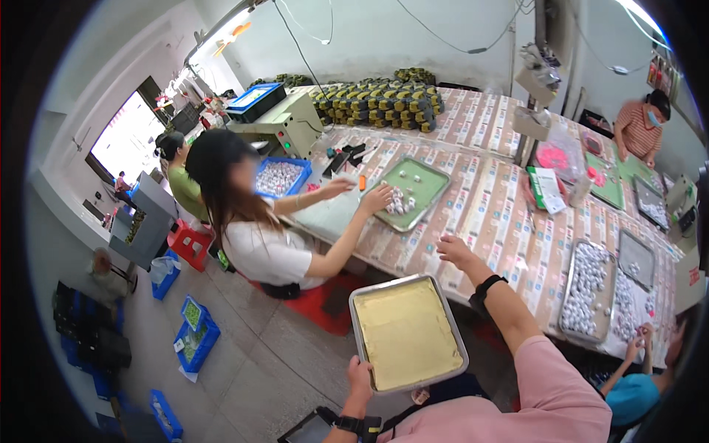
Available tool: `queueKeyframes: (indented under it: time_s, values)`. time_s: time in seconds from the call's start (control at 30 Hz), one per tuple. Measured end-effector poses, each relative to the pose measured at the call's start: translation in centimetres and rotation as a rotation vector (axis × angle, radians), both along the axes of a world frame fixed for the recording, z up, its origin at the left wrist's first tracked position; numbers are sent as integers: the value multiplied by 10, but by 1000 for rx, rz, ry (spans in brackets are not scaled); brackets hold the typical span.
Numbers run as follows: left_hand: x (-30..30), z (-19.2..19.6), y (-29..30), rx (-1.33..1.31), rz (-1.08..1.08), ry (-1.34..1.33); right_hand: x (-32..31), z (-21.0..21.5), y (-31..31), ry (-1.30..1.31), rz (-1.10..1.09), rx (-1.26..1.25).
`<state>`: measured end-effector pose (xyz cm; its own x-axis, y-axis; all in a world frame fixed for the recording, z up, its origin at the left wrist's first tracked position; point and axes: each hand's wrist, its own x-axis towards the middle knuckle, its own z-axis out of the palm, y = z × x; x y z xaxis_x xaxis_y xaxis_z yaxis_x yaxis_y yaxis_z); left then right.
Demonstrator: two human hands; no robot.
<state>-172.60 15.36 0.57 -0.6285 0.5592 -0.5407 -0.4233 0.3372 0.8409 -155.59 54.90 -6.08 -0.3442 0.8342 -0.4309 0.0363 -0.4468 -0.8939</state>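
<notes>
While L hand grips metal tray, R hand hovers, fingers apart, over patterned tabletop, yellow lining prob. done, loading not yet.

Patterned table; on it: green tray, filled metal tray, black-yellow stacked parts, green-white packet.

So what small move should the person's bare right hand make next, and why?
Probably bring the bare right hand to the right rim of the yellow-lined rectangular metal tray: only the bare left hand grips it, near its lower-left corner, while the right appears empty, held out toward the brown-and-white patterned table.
</notes>
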Motion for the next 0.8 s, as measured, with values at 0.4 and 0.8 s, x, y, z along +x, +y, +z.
queueKeyframes:
  time_s: [0.4, 0.8]
  values:
    - [-73, -16, 95, -236, 44, -12, -122, -63, 106, 109, -320, -325]
    - [-162, -52, 188, -70, -216, 99, -8, -35, 113, 128, -337, -249]
